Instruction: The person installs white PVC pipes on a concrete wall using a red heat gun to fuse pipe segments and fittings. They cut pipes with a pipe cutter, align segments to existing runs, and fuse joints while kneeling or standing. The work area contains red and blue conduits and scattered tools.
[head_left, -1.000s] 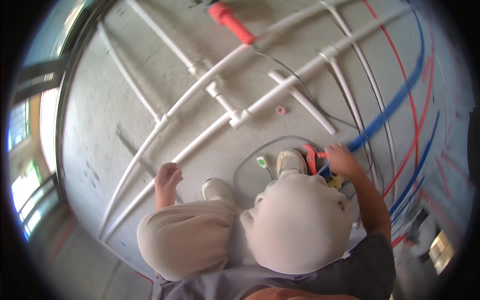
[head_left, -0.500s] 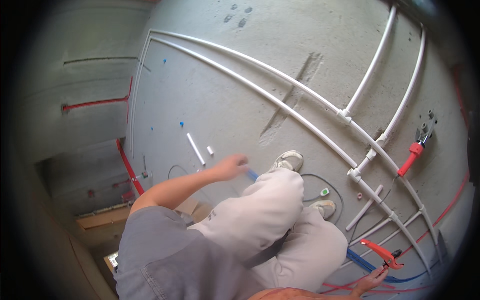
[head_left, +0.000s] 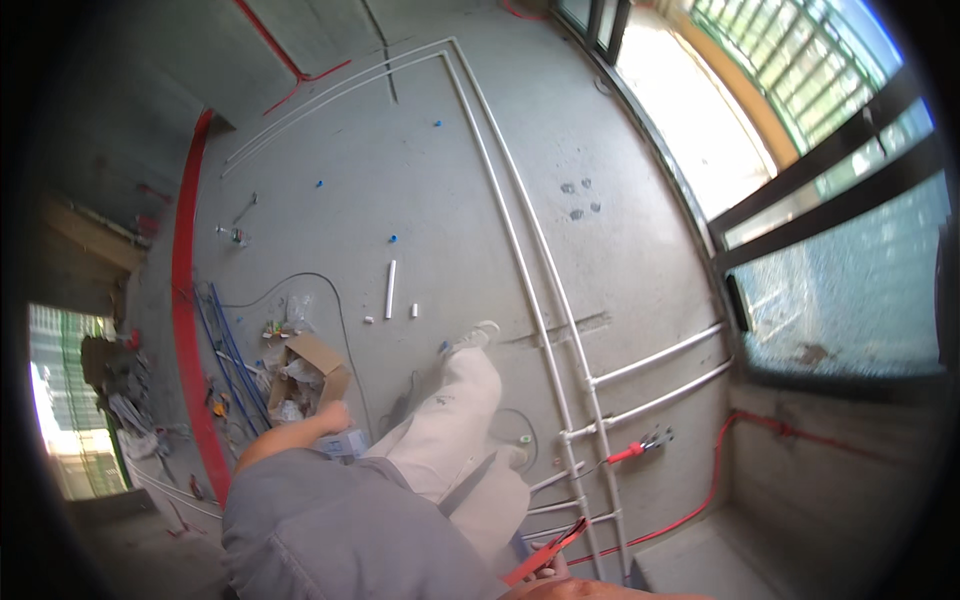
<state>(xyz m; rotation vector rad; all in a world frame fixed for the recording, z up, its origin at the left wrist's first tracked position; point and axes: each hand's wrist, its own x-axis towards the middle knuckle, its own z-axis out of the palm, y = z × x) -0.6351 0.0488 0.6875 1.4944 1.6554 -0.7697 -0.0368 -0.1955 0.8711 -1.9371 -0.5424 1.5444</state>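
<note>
My left hand [head_left: 335,416] is at the near edge of an open cardboard box [head_left: 337,384], with its fingers too hidden to tell what they do. Clear plastic bags [head_left: 300,374] bulge inside the box. Just below that hand sits a small blue-and-white carton [head_left: 347,443]. Low in the picture, my right hand [head_left: 546,570] is closed around an orange-red pipe cutter [head_left: 562,541], partly hidden by my forearm.
Long white pipes [head_left: 512,215] run across the concrete floor, joined to side branches at the right. A red pipe welder [head_left: 627,453] lies against them. Loose pipe pieces [head_left: 391,290] and blue plugs [head_left: 393,239] dot the floor. Blue tubes [head_left: 235,350] lie left; a cable [head_left: 345,318] curves past the box.
My view has swung left, bringing the cardboard box and the window into sight. My left hand has moved from beside my foot back to the box. The pipe cutter stays in my right hand.
</note>
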